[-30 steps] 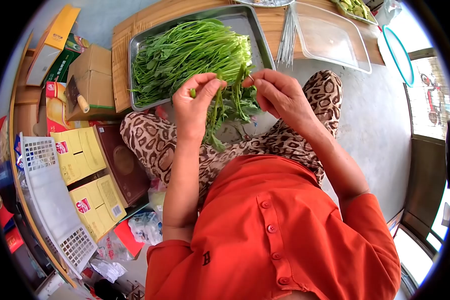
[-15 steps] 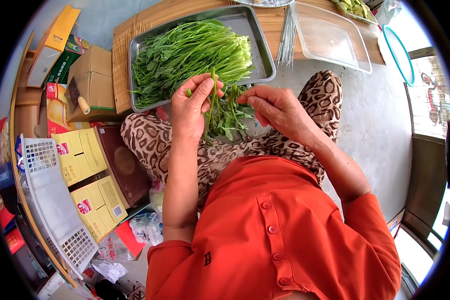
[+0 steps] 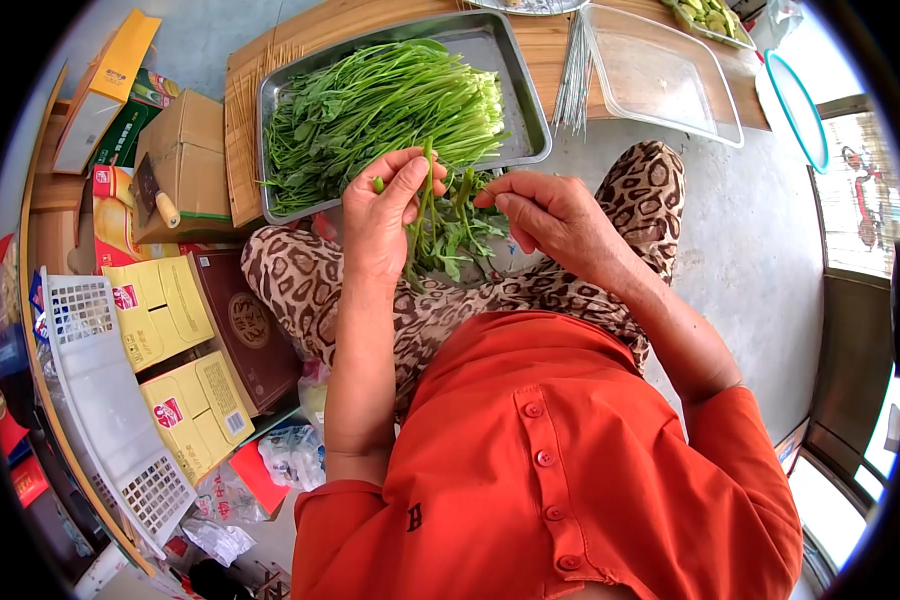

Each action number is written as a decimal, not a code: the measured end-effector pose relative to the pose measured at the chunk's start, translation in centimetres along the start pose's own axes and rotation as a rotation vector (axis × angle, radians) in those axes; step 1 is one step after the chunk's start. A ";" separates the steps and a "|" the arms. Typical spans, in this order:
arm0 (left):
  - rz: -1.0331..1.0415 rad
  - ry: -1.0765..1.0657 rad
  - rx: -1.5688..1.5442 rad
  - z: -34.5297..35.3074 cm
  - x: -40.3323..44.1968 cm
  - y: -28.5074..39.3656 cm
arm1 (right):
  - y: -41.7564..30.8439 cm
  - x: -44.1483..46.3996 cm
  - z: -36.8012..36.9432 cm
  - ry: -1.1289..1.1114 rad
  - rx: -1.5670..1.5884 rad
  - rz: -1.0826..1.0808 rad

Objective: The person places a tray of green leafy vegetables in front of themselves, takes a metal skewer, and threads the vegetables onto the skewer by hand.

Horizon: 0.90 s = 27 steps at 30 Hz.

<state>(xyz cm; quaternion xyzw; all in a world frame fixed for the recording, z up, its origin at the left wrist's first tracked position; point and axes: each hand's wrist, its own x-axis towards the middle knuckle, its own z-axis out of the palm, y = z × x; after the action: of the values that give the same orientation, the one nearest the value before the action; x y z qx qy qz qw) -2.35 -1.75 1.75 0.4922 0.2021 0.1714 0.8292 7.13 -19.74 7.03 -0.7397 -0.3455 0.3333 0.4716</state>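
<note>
My left hand [image 3: 382,212] is closed with thumb and fingers pinched around leafy green stems [image 3: 428,215]; their leaves hang down above my lap. A short cut green end also sticks out at the left of its fingers. Just to the right, my right hand [image 3: 555,220] is closed in a pinch, its fingertips beside the upper stems. What it pinches, if anything, is too small to make out. Beyond both hands, a metal tray [image 3: 526,90] holds a large pile of long-stemmed leafy greens [image 3: 380,120], with the pale cut ends toward the right.
The tray stands on a wooden table [image 3: 345,18]. Thin metal skewers [image 3: 574,75] and a clear plastic container [image 3: 660,70] lie to its right. At left are a cardboard box [image 3: 185,150], a cleaver [image 3: 155,192] with a wooden handle, yellow boxes [image 3: 160,310] and a white basket [image 3: 110,390].
Both hands stay almost in place. The stems in my left hand and their hanging leaves shift very slightly.
</note>
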 end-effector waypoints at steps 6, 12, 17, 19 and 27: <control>0.002 0.002 0.037 -0.1 0.0 0.0 | -0.1 0.0 0.0 0.003 -0.018 0.005; -0.003 -0.027 0.064 -0.3 0.1 0.1 | -0.2 0.0 -0.2 -0.008 -0.038 -0.007; -0.028 -0.067 0.096 -0.7 0.1 0.5 | -0.3 -0.2 -0.5 -0.028 -0.041 -0.018; -0.038 -0.110 0.089 -0.9 0.2 0.5 | -0.3 -0.2 -0.6 -0.040 -0.035 -0.012; -0.099 -0.147 0.089 -1.4 0.0 1.1 | 0.3 -0.1 -0.5 -0.094 0.038 0.000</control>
<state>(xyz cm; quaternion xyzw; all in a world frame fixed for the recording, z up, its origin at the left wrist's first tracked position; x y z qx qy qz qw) -3.10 -0.22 2.08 0.5290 0.1721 0.0846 0.8266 7.58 -20.15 6.94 -0.7143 -0.3607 0.3741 0.4688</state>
